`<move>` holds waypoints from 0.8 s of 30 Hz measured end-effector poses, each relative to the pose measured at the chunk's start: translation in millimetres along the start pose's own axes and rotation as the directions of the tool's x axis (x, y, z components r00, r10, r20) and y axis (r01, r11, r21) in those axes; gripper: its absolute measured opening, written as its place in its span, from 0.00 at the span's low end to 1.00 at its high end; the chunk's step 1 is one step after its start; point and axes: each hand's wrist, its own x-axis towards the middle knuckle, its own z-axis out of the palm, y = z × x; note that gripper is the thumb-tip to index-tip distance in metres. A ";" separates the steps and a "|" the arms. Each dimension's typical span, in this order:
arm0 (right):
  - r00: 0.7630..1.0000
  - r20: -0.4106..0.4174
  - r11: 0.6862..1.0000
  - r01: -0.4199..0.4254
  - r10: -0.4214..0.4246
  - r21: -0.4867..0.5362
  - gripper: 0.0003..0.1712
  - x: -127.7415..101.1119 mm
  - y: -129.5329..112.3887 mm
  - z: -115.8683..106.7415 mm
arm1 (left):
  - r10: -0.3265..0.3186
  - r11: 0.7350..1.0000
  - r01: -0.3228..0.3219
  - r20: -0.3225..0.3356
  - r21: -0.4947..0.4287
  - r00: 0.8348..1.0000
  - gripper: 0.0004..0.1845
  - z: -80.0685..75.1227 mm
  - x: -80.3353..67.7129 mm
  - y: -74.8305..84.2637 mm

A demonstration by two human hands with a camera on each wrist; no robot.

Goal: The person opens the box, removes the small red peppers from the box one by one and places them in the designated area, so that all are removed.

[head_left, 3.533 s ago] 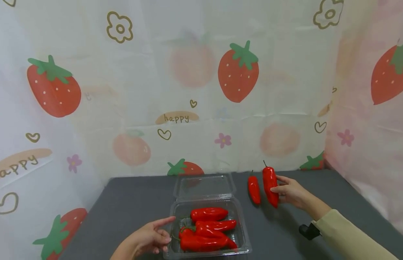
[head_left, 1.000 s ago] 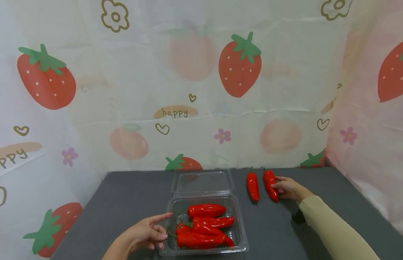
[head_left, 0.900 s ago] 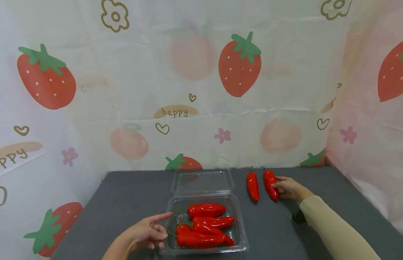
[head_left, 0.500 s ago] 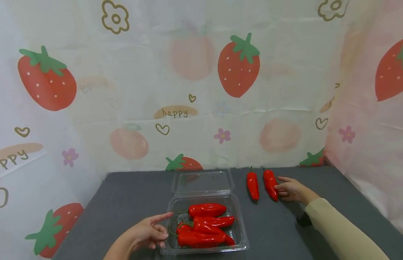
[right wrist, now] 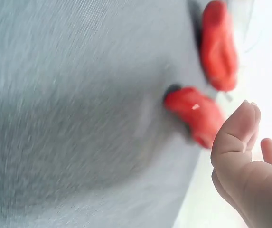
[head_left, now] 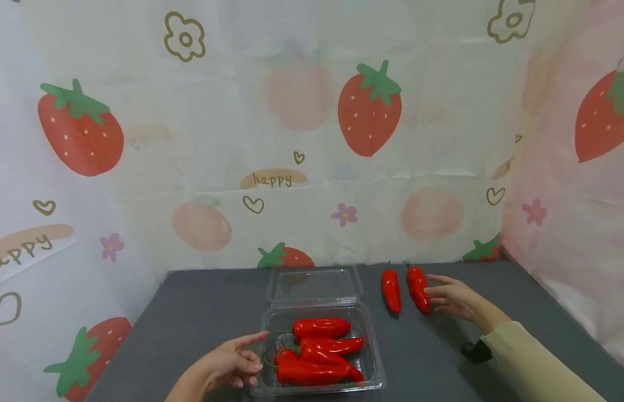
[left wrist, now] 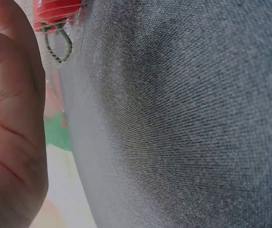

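Observation:
My right hand (head_left: 457, 301) has loosely spread fingers just right of a glossy red pepper (head_left: 417, 289) lying on the dark cloth. Fingertips overlap that pepper's edge in the head view; in the right wrist view the hand (right wrist: 247, 161) is apart from the blurred pepper (right wrist: 197, 116). A second red pepper (head_left: 391, 291) lies parallel on its left. My left hand (head_left: 223, 365) is at the left side of a clear plastic clamshell box (head_left: 377, 357), index finger extended at its rim, other fingers loosely bent. Several red peppers (head_left: 322, 328) with green stems lie inside the box.
The box's clear lid (head_left: 314, 286) lies folded back towards the rear of the table (head_left: 211, 307). A strawberry-printed curtain (head_left: 312, 111) surrounds the back and sides. A black wrist device (head_left: 476, 352) sits under the right sleeve (head_left: 538, 363).
The right hand lowered a held pepper onto the table beside the other one, then let it go and drew slightly right. The left hand stays at the box.

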 end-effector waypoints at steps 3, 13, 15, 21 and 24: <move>1.000 0.019 1.000 0.019 -0.019 -0.003 0.43 -2.7 -5.3 8.0 | -0.002 1.000 0.002 -0.003 0.000 1.000 0.40 0.1 0.2 -0.8; 0.991 0.109 0.995 0.077 -0.083 0.058 0.42 -9.2 -22.6 30.3 | -0.015 1.000 0.015 -0.026 -0.005 1.000 0.40 1.9 1.0 -0.7; 0.986 0.141 0.992 0.081 -0.094 0.094 0.42 -9.7 -26.1 35.7 | -0.014 1.000 0.014 -0.018 -0.010 1.000 0.40 1.0 0.0 -0.1; 0.960 0.259 0.982 0.063 -0.108 0.177 0.40 -12.7 -31.5 57.1 | -0.015 1.000 0.015 0.030 -0.010 0.999 0.39 -1.6 -2.6 0.3; 0.940 0.315 0.980 0.071 -0.128 0.188 0.40 -10.8 -33.3 70.6 | -0.008 1.000 0.008 0.030 0.001 1.000 0.39 -3.2 -0.6 1.1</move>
